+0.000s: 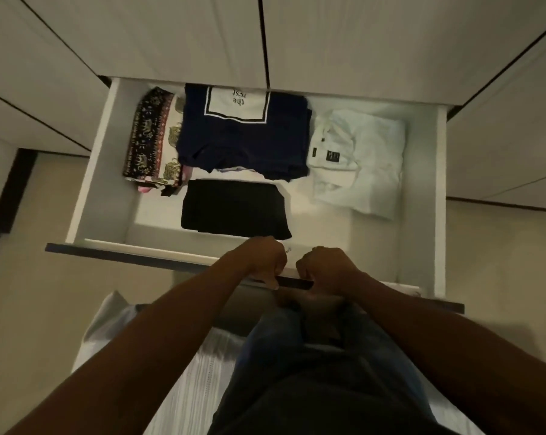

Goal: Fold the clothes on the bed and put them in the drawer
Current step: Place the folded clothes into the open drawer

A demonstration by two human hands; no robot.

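Note:
The white drawer point(99, 171) stands pulled out below me. Inside it lie folded clothes: a patterned piece point(149, 136) at the left, a navy shirt point(243, 139) with a white print in the middle, a black garment point(234, 210) in front of it, and a white shirt point(359, 161) at the right. My left hand point(262, 262) and my right hand point(325, 268) sit side by side on the drawer's dark front edge point(124, 254), fingers curled over it, thumbs on the front.
White wardrobe doors point(171, 36) rise behind the drawer. Beige floor point(36, 302) lies to the left. A bed corner with a white ribbed sheet point(183, 387) is under my arms. My legs in dark jeans point(297, 372) stand against the drawer front.

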